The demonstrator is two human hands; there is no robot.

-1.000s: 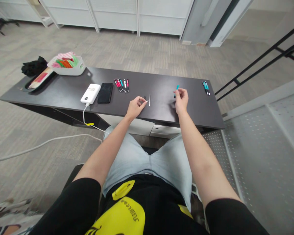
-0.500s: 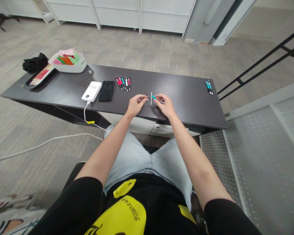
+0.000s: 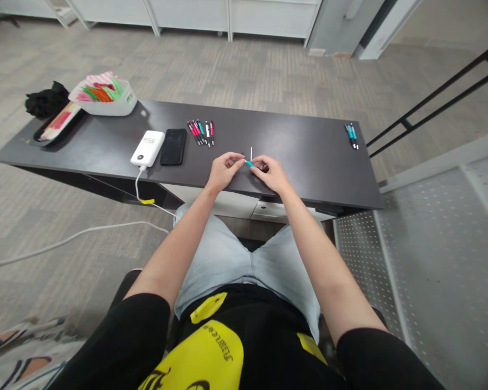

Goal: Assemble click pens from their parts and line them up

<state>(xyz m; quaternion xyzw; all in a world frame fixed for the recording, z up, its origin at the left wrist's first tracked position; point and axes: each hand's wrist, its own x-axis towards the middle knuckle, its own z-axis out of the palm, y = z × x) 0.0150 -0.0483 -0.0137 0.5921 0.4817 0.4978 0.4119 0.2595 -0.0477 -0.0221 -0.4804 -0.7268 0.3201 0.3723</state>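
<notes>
Over the front part of the dark tabletop [image 3: 309,157], my two hands meet at a teal pen barrel [image 3: 249,163]. My right hand [image 3: 269,172] grips the barrel between thumb and fingers. Closed in a pinch, my left hand [image 3: 224,170] is at the barrel's left end; the small pen part in its fingertips is mostly hidden. Just behind the hands lies a thin white pen refill [image 3: 251,153], its near end covered by the right fingers. A small dark bit [image 3: 243,154] is beside the left fingertips, too small to identify.
Several pink, teal and white pens [image 3: 201,133] lie behind my left hand. Teal pens [image 3: 351,136] lie at the far right. Left are a black phone [image 3: 173,147], a cabled white power bank [image 3: 147,149], a white basket [image 3: 116,106], a black tray [image 3: 44,142] and black cloth [image 3: 46,101].
My hands have come together: the gap between the left fingertips and the teal barrel has closed. The refill stays on the table. The view has tilted slightly.
</notes>
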